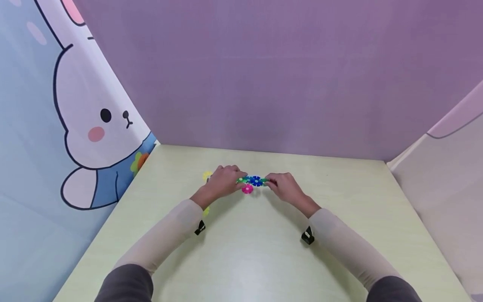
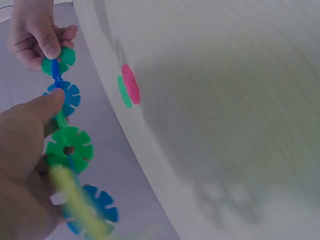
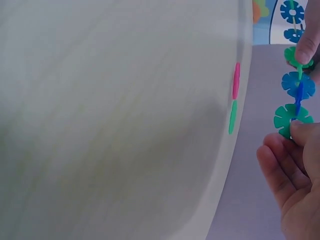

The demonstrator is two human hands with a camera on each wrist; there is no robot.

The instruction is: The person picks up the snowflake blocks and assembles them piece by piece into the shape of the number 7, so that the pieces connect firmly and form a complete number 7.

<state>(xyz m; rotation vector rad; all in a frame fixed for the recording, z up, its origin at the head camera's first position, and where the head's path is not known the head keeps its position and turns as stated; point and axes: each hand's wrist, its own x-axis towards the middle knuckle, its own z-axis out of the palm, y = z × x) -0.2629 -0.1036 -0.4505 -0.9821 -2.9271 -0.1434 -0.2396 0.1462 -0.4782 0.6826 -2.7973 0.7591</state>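
Observation:
A chain of slotted plastic snowflake discs stretches between both hands above the table. My left hand (image 1: 225,181) grips the chain partway along, thumb over the discs. My right hand (image 1: 285,187) pinches the green snowflake disc (image 3: 283,118) at the chain's right end. Between the hands, a dark blue disc (image 1: 256,181) joins this green disc to a lighter blue disc (image 3: 292,84). Further along, past my left thumb, come a green disc (image 2: 75,142), a blue disc (image 2: 106,202) and a blurred yellow disc (image 2: 75,195). The left hand hides some links.
On the pale table (image 1: 256,251) lie a pink disc (image 1: 247,189) and a loose green disc (image 2: 124,92), close together under the hands. A purple panel (image 1: 264,75) rises behind the table, and a rabbit-print cloth (image 1: 83,105) hangs on the left.

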